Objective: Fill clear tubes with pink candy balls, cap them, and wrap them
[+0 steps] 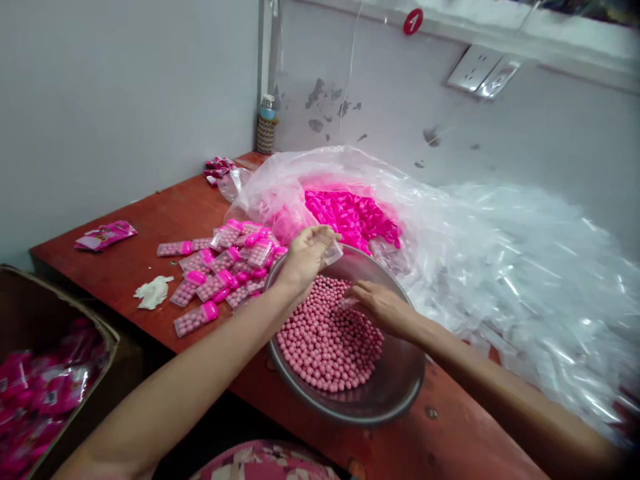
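Observation:
Above the far rim of a metal bowl (413, 393), my left hand (307, 257) is closed on a small clear plastic container (333, 253). Pink candy balls (330, 340) fill much of the bowl. My right hand (383, 307) reaches in from the right, its fingers curled together just over the balls. Something pale and see-through shows at those fingertips, too blurred to name. Left of the bowl lies a heap of clear containers with pink caps (215, 283), filled with pink balls. Behind the bowl, loose bright pink caps (350, 213) lie in a clear plastic bag (345, 160).
Many clear empty containers (525, 287) are piled on the right of the red table (165, 193). Pink packets (106, 235) and a crumpled white scrap (153, 292) lie on the left. A cardboard box (113, 347) of pink packets stands below. A bottle (267, 123) stands in the corner.

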A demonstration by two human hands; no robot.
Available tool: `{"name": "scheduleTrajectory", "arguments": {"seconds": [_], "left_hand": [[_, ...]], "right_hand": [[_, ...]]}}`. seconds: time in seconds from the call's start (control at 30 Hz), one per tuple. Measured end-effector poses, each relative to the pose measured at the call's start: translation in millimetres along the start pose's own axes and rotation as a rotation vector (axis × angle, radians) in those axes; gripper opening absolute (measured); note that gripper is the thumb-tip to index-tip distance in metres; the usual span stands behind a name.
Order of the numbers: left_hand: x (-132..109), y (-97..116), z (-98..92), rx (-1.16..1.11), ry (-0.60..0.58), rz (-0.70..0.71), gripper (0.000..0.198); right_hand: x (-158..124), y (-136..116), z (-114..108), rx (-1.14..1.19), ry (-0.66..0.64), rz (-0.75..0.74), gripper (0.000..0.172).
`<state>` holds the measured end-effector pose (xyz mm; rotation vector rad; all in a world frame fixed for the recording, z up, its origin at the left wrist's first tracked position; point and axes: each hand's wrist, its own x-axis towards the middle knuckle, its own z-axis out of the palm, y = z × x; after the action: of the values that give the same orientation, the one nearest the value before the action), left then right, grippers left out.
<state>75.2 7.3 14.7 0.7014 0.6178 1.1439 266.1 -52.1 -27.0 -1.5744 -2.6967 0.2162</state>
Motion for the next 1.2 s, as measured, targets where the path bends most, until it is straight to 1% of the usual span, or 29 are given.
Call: {"name": "scheduleTrajectory", "arguments": {"seconds": [0.07, 0.1, 0.17, 0.23, 0.33, 0.4, 0.43, 0.5, 0.57, 0.6, 0.67, 0.73, 0.83, 0.9, 0.97, 1.07, 1.13, 1.2], "left_hand": [[16.1, -12.3, 3.3, 0.070, -0.016, -0.020, 0.034], [21.9, -15.2, 3.0, 0.098, -0.040, -0.016, 0.040], [27.4, -15.5, -0.7, 0.138, -0.102, 0.014, 0.045], [25.2, -11.9, -7.0, 0.170, -0.141, 0.041, 0.039], [13.5, -4.2, -19.2, 0.236, -0.151, 0.082, 0.024], [3.9, 1.4, -28.2, 0.304, -0.136, 0.144, 0.019], [-1.0, 4.4, -32.6, 0.345, -0.130, 0.177, 0.018], [-10.6, 10.6, -41.2, 0.436, -0.112, 0.224, 0.018], [-19.6, 16.1, -48.9, 0.522, -0.098, 0.247, 0.021], [-23.8, 18.2, -52.3, 0.557, -0.090, 0.256, 0.023], [-31.4, 20.7, -57.5, 0.619, -0.076, 0.270, 0.025], [-37.6, 20.9, -59.9, 0.690, -0.080, 0.271, 0.027], [-44.4, 17.9, -58.4, 0.803, -0.114, 0.212, 0.032], [-46.7, 14.1, -55.5, 0.866, -0.130, 0.150, 0.037], [-47.2, 9.0, -52.8, 0.882, -0.167, 0.119, 0.040], [-45.7, 1.0, -49.8, 0.807, -0.235, 0.127, 0.032], [-44.5, -2.4, -48.0, 0.743, -0.255, 0.111, 0.027], [-43.9, -3.1, -45.9, 0.682, -0.259, 0.078, 0.026]], "right_hand": [[13.8, 10.8, 4.6, -0.206, -0.088, -0.065, 0.015], [20.3, 12.5, 6.2, -0.267, -0.109, -0.091, 0.014], [32.1, 7.5, 8.6, -0.295, -0.121, -0.164, 0.014], [42.3, -6.8, 12.2, -0.229, -0.131, -0.259, 0.018], [54.3, -34.8, 21.9, -0.008, -0.179, -0.409, 0.022], [59.5, -49.9, 28.5, 0.210, -0.222, -0.430, 0.019], [61.1, -55.0, 30.4, 0.332, -0.253, -0.407, 0.017], [62.2, -60.0, 29.8, 0.583, -0.327, -0.308, 0.013], [60.7, -60.0, 22.8, 0.829, -0.380, -0.189, 0.011], [59.1, -59.1, 17.5, 0.939, -0.385, -0.135, 0.012], [54.7, -56.8, 6.3, 1.129, -0.366, -0.051, 0.014], [49.7, -54.7, -2.6, 1.284, -0.319, 0.016, 0.016], [44.0, -51.5, -8.1, 1.407, -0.164, 0.120, 0.021], [42.5, -49.5, -8.5, 1.437, -0.047, 0.179, 0.025], [42.3, -49.6, -8.8, 1.461, 0.037, 0.211, 0.028], [40.5, -55.0, -12.2, 1.459, 0.116, 0.228, 0.029], [35.8, -58.4, -17.3, 1.437, 0.137, 0.218, 0.027], [28.7, -54.7, -24.4, 1.388, 0.106, 0.186, 0.026]]}}
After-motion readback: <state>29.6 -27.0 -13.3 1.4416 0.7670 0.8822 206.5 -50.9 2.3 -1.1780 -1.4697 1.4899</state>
